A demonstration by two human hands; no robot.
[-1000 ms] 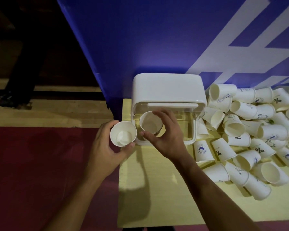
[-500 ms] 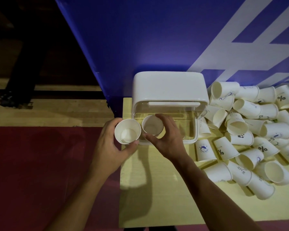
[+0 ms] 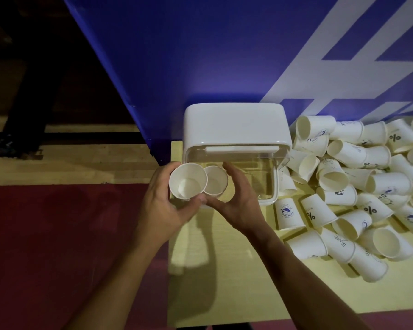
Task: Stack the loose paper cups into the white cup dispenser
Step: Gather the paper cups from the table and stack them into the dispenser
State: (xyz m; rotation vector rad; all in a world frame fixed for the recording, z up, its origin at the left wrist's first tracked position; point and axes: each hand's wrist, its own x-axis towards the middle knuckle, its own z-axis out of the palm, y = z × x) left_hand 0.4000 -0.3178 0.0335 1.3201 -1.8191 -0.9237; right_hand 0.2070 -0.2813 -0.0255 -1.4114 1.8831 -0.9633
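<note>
White dispenser [image 3: 234, 125], cream cups [image 3: 348, 152] with blue logos, blue white-striped panel [image 3: 200, 55].

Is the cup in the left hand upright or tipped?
Upright: the paper cup in the left hand shows its open mouth and inner bottom.

The cup dispenser [image 3: 234, 125] is seen to be moulded in smooth, faintly glossy white plastic with a clear, shiny plastic front [image 3: 260, 179], the loose cups [image 3: 343, 151] are made of matt white paper printed with dark ink, and the counter [image 3: 236, 270] is finished smooth, pale and matt.
</note>
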